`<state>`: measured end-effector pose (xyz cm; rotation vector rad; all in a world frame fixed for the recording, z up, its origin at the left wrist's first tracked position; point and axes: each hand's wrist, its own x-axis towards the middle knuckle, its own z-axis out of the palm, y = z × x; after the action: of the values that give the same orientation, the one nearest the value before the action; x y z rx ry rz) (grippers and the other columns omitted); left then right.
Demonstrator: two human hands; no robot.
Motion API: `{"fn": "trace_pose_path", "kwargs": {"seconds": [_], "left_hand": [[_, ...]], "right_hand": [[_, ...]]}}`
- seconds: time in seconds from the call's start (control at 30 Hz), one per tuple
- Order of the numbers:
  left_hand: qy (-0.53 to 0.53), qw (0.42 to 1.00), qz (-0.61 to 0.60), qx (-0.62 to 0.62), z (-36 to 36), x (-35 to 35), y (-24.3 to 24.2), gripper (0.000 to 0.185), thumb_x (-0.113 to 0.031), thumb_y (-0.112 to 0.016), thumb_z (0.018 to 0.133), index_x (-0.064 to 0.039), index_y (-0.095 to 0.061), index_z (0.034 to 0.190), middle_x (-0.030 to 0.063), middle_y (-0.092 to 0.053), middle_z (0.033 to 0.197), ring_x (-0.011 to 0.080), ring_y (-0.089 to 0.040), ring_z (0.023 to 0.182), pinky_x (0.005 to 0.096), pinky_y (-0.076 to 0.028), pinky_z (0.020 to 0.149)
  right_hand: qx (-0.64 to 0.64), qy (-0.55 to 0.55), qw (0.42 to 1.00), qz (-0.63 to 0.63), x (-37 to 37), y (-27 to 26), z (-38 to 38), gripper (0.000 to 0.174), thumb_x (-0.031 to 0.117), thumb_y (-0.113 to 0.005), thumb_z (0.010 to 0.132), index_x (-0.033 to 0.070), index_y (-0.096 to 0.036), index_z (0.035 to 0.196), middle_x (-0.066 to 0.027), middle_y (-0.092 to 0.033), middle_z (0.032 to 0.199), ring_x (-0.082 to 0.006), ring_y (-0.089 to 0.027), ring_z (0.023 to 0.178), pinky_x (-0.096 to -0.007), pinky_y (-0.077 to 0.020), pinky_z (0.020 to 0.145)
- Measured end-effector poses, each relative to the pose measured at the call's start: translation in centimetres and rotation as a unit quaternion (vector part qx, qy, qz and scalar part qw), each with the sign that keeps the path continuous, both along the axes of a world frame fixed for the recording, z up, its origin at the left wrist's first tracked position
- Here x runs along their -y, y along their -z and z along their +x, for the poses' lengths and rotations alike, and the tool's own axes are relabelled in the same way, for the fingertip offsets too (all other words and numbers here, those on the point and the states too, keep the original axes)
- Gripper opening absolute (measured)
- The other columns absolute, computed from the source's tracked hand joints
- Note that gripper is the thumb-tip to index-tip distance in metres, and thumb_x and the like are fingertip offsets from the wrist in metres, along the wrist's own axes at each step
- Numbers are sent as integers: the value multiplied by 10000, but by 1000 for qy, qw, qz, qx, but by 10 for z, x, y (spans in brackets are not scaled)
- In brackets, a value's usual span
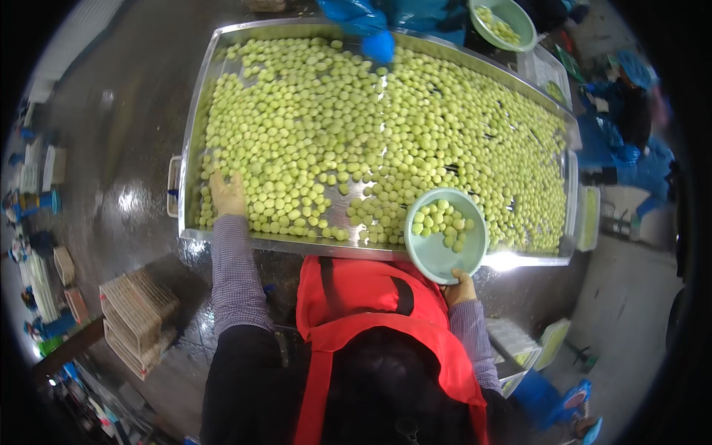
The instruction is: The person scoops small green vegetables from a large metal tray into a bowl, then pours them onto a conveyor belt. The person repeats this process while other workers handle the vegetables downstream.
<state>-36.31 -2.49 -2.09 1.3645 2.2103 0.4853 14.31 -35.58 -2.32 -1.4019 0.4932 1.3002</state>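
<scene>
A large metal tray table (328, 246) with raised edges holds a wide layer of round green fruits (311, 128). At its near left part, my left hand (228, 193) rests among the fruits with fingers spread; whether a fruit lies under the palm is hidden. My right hand (460, 287) grips the near rim of a pale green plastic basin (445, 261), thumb over the rim. The basin overlaps the tray's near edge and has a small heap of the same fruits at its far side. Bare metal shows between the fruits near the middle of the near edge.
Across the tray, a co-worker's blue-gloved hand (379, 47) reaches over the fruits. Another green basin (503, 25) with fruits stands beyond the far right edge. Stacked plastic crates (136, 311) sit on the wet floor at left; more crates (514, 345) are at lower right.
</scene>
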Motion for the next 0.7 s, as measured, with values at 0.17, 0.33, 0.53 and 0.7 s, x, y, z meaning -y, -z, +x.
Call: {"fn": "trace_pose_path", "kwargs": {"seconds": [0.17, 0.33, 0.53, 0.7], "left_hand": [[-7, 975, -217, -39, 47, 29, 37, 788, -584, -390, 1080, -126, -163, 1680, 179, -41, 1752, 354, -54, 1617, 532, -143, 1306], [138, 941, -310, 13, 168, 46, 26, 827, -635, -441, 1033, -225, -147, 1689, 182, 102, 1745, 462, 46, 1592, 721, -72, 1236], [246, 928, -89, 266, 141, 35, 14, 671, -457, -580, 1038, -117, -417, 1593, 230, -238, 1702, 393, -221, 1581, 474, -271, 1279], [-42, 995, -30, -82, 63, -20, 50, 684, -465, -521, 1059, -73, -382, 1602, 207, -286, 1691, 372, -291, 1553, 485, -294, 1266]], "right_hand": [[-12, -95, 995, -23, -3, 17, 6, 558, 180, -538, 918, 60, -442, 1455, -181, -622, 1340, -350, -665, 1096, -479, -604, 774], [-8, -23, 999, 42, -53, 13, 3, 669, 121, -599, 833, 41, -427, 1475, -182, -575, 1392, -358, -619, 1181, -444, -574, 851], [78, 23, 995, 54, -112, -7, -2, 707, 151, -593, 857, 18, -367, 1513, -226, -499, 1475, -424, -533, 1331, -625, -549, 999], [68, 9, 996, 51, -115, -3, 0, 698, 133, -610, 861, 27, -372, 1508, -214, -502, 1478, -426, -544, 1308, -611, -552, 999]]}}
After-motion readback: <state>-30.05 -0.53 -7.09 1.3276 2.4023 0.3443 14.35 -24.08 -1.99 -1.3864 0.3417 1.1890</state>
